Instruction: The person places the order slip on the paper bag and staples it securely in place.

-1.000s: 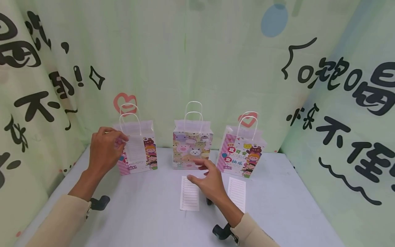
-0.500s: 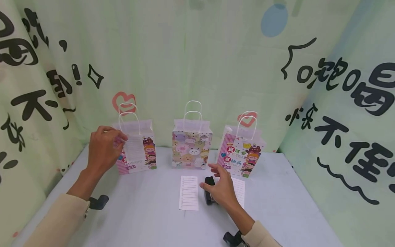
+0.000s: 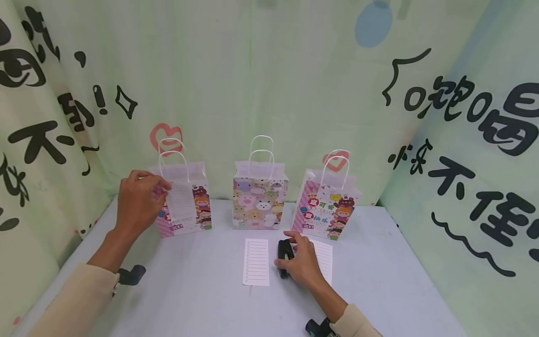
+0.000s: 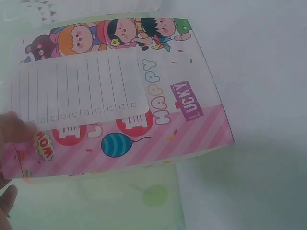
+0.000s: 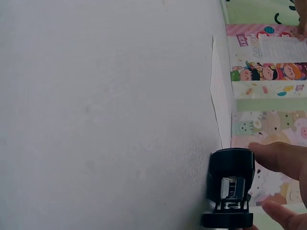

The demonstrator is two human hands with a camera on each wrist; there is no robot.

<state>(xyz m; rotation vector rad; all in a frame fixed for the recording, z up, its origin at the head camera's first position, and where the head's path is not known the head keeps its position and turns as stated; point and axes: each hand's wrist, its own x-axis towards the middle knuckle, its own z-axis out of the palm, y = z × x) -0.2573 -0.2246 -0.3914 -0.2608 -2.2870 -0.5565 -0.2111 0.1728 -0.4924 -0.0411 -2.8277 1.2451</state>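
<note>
My left hand pinches the top of a lined checklist slip and holds it flat over the front of the left paper gift bag, near its upper edge. Cartoon children and pink stripes decorate that bag. A black stapler lies on the table. My right hand hovers over it with thumb and fingers spread. In the right wrist view the fingertips come right up to the side of the stapler. Two more lined slips lie flat: one slip left of the stapler, another slip partly behind the right hand.
An animal-print gift bag stands at the middle back, and a pink cartoon gift bag stands to its right. Both have upright white handles. Printed curtains enclose the back and sides of the white table.
My right hand has moved right and toward me from near the middle bag, down to the stapler, which now shows more fully. The left hand stays at the left bag with the slip.
</note>
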